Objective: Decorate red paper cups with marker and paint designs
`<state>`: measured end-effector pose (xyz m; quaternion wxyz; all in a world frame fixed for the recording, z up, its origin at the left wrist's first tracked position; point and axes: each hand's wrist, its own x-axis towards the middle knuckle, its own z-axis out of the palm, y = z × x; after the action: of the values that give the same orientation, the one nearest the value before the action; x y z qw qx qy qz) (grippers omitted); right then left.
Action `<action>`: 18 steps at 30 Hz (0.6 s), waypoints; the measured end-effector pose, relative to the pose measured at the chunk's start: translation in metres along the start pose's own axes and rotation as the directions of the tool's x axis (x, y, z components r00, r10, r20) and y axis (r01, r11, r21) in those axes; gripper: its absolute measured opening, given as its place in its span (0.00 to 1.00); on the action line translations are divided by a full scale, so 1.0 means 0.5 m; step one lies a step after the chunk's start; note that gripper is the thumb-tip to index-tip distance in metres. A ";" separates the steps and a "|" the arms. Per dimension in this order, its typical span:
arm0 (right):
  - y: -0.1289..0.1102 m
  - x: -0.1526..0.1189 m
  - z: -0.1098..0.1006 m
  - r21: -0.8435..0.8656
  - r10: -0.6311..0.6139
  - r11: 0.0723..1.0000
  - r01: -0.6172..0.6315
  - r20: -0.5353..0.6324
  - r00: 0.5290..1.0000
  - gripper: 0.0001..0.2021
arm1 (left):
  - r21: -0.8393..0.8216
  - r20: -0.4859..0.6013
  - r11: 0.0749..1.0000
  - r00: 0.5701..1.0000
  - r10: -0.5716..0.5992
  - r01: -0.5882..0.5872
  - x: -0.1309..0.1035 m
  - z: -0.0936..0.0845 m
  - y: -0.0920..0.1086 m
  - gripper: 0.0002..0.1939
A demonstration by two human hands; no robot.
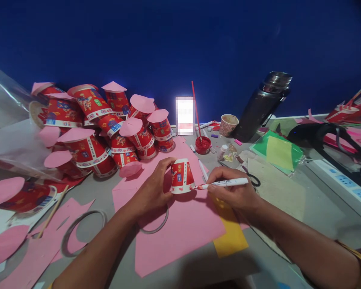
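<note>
My left hand [156, 184] is closed around the left side of a red paper cup [180, 173], which is upside down with its white rim band lowest. Flower marks in red show on that band. In my right hand [233, 190] is a white acrylic marker [230, 183], pinched between the fingers, its red tip at the right side of the cup's band. Whether the tip touches the cup I cannot tell. Beneath both hands lies pink paper [180, 237], with a yellow sheet [230, 237] partly under it.
Stacked red cups with pink paper cones [108, 128] stand at the left. Behind my hands are a red paint pot [203, 145] with a brush, a paper cup [229, 125] and a black flask [255, 108]. A power strip [345, 188] lies right, a tape ring [66, 237] left.
</note>
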<state>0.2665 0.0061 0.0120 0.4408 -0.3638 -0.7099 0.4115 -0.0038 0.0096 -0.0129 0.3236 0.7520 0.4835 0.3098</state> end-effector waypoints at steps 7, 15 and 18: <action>0.005 0.006 -0.003 -0.043 -0.025 0.999 0.025 0.003 1.000 0.04 | 0.020 -0.006 1.000 1.000 0.008 -0.008 0.000 -0.001 -0.001 0.40; 0.012 -0.006 -0.004 0.012 0.047 0.999 -0.046 -0.121 0.992 0.04 | 0.005 -0.004 1.000 1.000 0.004 -0.004 0.003 -0.004 0.008 0.38; 0.020 -0.014 0.002 0.061 0.085 0.995 -0.075 -0.174 0.981 0.02 | -0.026 -0.019 1.000 1.000 0.016 -0.017 0.003 0.000 -0.002 0.40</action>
<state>0.2698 0.0037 0.0005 0.4948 -0.4150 -0.6415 0.4140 -0.0040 0.0112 -0.0133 0.3265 0.7486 0.4762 0.3259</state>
